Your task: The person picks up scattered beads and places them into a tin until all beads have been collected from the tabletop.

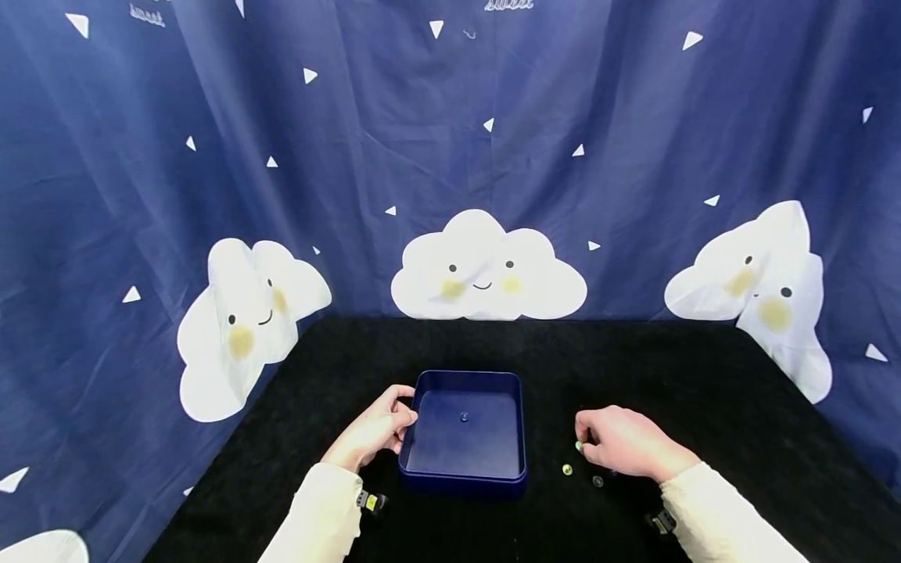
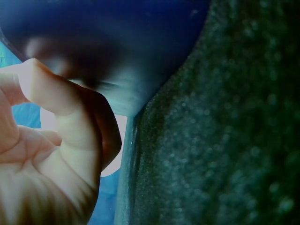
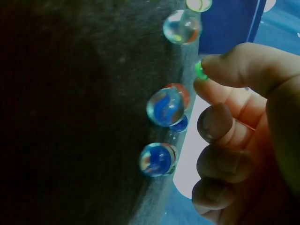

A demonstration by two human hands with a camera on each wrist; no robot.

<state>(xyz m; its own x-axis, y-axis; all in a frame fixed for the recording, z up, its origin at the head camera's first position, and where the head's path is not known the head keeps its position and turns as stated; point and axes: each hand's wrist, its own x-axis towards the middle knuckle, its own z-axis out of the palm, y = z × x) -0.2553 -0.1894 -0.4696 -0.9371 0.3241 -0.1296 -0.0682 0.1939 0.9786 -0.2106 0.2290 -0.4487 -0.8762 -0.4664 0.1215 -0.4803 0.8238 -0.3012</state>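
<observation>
A square dark blue box (image 1: 462, 477) stands open-topped on the black surface, with one small marble (image 1: 464, 417) inside it. My left hand (image 1: 376, 428) holds the box at its left wall, fingers bent against the side in the left wrist view. Right of the box, my right hand (image 1: 626, 440) pinches a small green marble (image 3: 200, 70) between thumb and index fingertip. Below that hand lie a yellow-green marble (image 1: 567, 470) and a clear marble (image 1: 597, 482). The right wrist view shows several more, among them a blue-swirled marble (image 3: 165, 108).
A black cloth (image 1: 338, 352) covers the table. Behind it hangs a dark blue curtain (image 1: 422, 117) printed with white clouds and triangles. Another blue-patterned marble (image 3: 157, 160) lies lowest in the right wrist view.
</observation>
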